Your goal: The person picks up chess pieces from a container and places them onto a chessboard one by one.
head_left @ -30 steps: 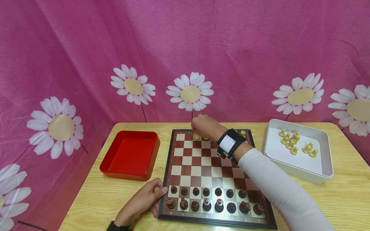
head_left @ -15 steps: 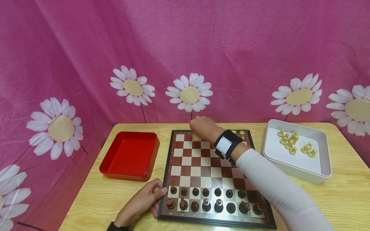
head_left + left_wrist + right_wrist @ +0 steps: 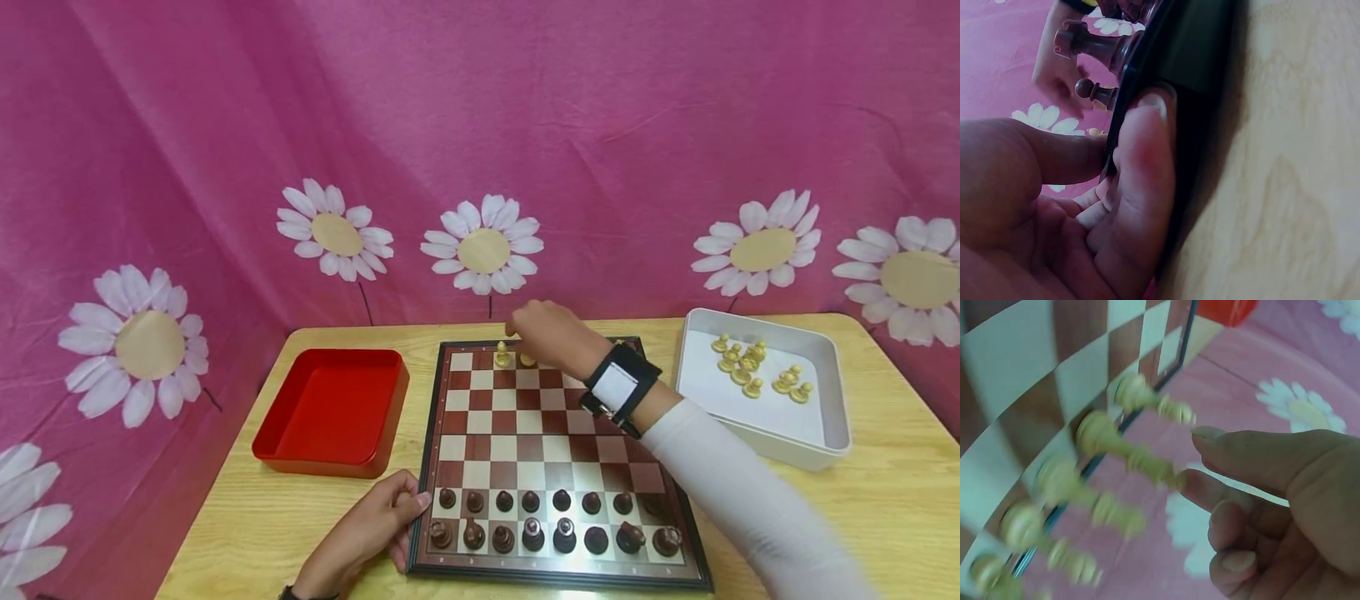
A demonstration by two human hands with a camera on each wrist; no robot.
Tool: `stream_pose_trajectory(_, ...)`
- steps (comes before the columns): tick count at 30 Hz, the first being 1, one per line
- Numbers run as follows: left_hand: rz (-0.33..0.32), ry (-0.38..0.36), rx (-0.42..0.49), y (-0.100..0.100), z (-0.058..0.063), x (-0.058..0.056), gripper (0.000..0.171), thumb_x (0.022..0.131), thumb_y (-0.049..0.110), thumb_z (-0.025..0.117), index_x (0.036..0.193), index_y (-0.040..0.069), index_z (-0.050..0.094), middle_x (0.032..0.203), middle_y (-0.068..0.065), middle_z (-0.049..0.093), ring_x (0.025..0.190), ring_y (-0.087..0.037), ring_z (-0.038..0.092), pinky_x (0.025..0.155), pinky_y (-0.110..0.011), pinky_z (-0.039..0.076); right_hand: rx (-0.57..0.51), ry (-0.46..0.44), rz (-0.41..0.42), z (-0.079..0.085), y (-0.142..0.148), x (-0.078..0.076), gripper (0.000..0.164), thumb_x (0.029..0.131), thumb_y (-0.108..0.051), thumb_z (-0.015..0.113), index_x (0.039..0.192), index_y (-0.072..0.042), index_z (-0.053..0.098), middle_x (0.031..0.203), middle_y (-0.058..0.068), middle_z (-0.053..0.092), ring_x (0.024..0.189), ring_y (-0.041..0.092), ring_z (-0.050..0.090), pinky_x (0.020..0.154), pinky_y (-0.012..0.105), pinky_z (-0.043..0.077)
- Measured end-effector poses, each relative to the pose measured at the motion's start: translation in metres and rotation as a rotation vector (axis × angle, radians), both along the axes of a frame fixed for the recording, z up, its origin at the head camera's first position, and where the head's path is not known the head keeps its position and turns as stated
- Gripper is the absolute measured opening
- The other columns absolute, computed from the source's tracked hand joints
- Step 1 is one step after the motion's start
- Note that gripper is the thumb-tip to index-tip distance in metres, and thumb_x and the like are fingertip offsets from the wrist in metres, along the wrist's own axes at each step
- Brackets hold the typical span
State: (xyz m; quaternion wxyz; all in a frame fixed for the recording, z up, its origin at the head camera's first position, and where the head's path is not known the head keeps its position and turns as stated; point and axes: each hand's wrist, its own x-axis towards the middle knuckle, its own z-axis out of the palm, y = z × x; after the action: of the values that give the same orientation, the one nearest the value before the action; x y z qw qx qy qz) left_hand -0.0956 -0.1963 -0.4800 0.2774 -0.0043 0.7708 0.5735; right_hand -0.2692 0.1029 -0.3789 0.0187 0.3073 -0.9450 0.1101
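Observation:
A chessboard [image 3: 504, 450] lies on the table, its near two rows holding dark brown pieces such as a rook [image 3: 1088, 45] and a pawn [image 3: 1088, 89]. My left hand [image 3: 378, 517] grips its left edge near the front corner, thumb on top and fingers along the side and underneath. Over the far row hovers my right hand [image 3: 551, 333]; its thumb and index finger are parted with nothing between them. Cream chess pieces stand along that row. One cream chess piece [image 3: 502, 354] stands upright just left of the hand, which partly hides the others.
A white tray [image 3: 840, 392] at the right holds several cream pawns [image 3: 752, 388]. To the left is a red tray [image 3: 330, 408] with nothing in it. A pink cloth [image 3: 600, 167] with daisies hangs behind the wooden table [image 3: 225, 517].
My right hand has let go of the cream piece in the far row and moved a little right, uncovering it. My left hand keeps its grip on the board.

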Motion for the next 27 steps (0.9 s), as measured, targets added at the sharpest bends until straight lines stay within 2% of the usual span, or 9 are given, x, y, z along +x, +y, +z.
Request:
stream_pose_trajectory(5,0.009,0.002,-0.002,-0.003,0.0,0.001,0.024,0.106,0.026,0.06,0.104,0.004,0.051,0.067,-0.002,0.055,0.046,-0.015,0.057,0.044,-0.029,0.055,-0.053,-0.007,-0.06,0.007,0.041,0.008,0.023,0.091,-0.009,0.079,0.113,-0.005,0.078,0.105,0.011,0.079,0.083,0.019,0.072,0.072,0.035,0.061)
stream_pose_trajectory(11,0.008,-0.017,0.012,-0.002,0.002,0.0,0.025,0.106,0.028,0.061,0.104,0.006,0.05,0.068,-0.002,0.055,0.046,-0.013,0.057,0.045,-0.027,0.055,-0.053,0.027,-0.142,0.019,0.091,0.015,0.011,0.09,-0.005,0.078,0.101,-0.004,0.079,0.086,0.007,0.075,0.07,0.016,0.064,0.063,0.034,0.055)
stream_pose_trajectory(15,0.006,-0.018,0.017,-0.001,0.002,0.0,0.025,0.105,0.028,0.061,0.103,0.006,0.05,0.067,-0.002,0.055,0.046,-0.013,0.056,0.045,-0.028,0.055,-0.051,0.065,-0.159,0.023,0.125,0.017,0.009,0.09,-0.004,0.077,0.099,-0.002,0.078,0.085,0.009,0.076,0.073,0.02,0.069,0.067,0.041,0.059)
stream_pose_trajectory(18,0.004,-0.009,0.015,0.0,0.001,0.0,0.024,0.106,0.027,0.06,0.103,0.005,0.05,0.066,-0.002,0.054,0.046,-0.014,0.056,0.044,-0.028,0.055,-0.057,0.069,-0.176,0.023,0.152,0.017,0.012,0.088,-0.003,0.077,0.1,-0.001,0.078,0.089,0.012,0.078,0.08,0.025,0.073,0.073,0.047,0.061)
stream_pose_trajectory(22,0.004,-0.015,0.01,0.0,0.001,-0.001,0.024,0.106,0.027,0.06,0.103,0.005,0.05,0.067,-0.002,0.053,0.046,-0.014,0.056,0.044,-0.029,0.055,-0.035,0.085,-0.182,0.02,0.189,0.016,0.012,0.085,0.001,0.077,0.097,0.003,0.078,0.086,0.016,0.077,0.08,0.03,0.073,0.074,0.05,0.061)
stream_pose_trajectory(24,0.005,-0.024,0.008,0.0,0.001,-0.002,0.024,0.106,0.027,0.06,0.104,0.005,0.05,0.068,-0.002,0.054,0.046,-0.014,0.056,0.044,-0.028,0.055,-0.018,0.084,-0.186,0.017,0.206,0.015,0.011,0.084,0.003,0.078,0.095,0.004,0.077,0.083,0.016,0.076,0.076,0.029,0.071,0.072,0.05,0.06)
stream_pose_trajectory(27,0.008,-0.034,0.005,0.0,0.0,-0.001,0.024,0.106,0.027,0.06,0.104,0.005,0.05,0.069,-0.002,0.059,0.047,-0.014,0.058,0.045,-0.028,0.056,0.011,0.036,-0.217,0.011,0.228,0.015,0.013,0.083,0.003,0.079,0.096,0.004,0.077,0.083,0.015,0.076,0.074,0.025,0.069,0.07,0.047,0.059)
